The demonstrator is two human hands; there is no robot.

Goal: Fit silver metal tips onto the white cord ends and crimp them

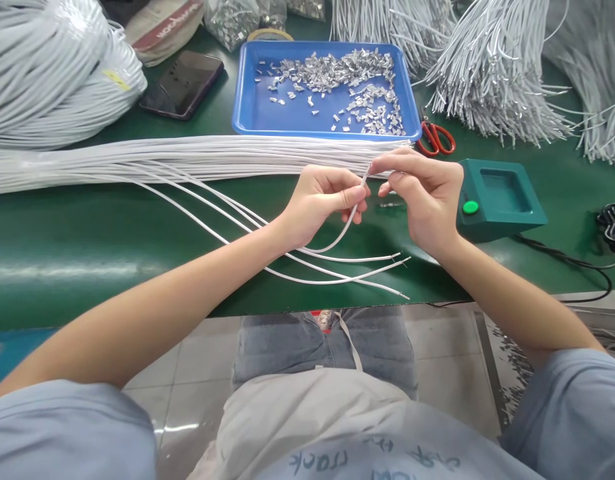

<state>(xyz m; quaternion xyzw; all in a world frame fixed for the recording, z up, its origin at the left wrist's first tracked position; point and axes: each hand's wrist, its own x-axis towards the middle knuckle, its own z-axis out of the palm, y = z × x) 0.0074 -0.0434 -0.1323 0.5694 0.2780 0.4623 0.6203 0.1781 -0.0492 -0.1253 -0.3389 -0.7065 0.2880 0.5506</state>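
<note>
Where the bench (62, 267) comes nearest me: three loose white wires (312, 283) with their tips pointing right.
Left hand (317, 200): thumb and fingers clamped on the held wire (345, 230), just below its tip, above the bench.
Right hand (430, 193): index fingertip at that tip; from my feed I cannot tell whether its fingers pinch it.
Green box (502, 190): beside my right wrist, with a bright green button.
Wire bundle (187, 157): across the bench, beyond the left hand.
Red-handled scissors (436, 138): just right of the blue tray (282, 123).
Metal pieces (337, 70): strewn in that tray.
Phone (182, 83): left of the tray.
</note>
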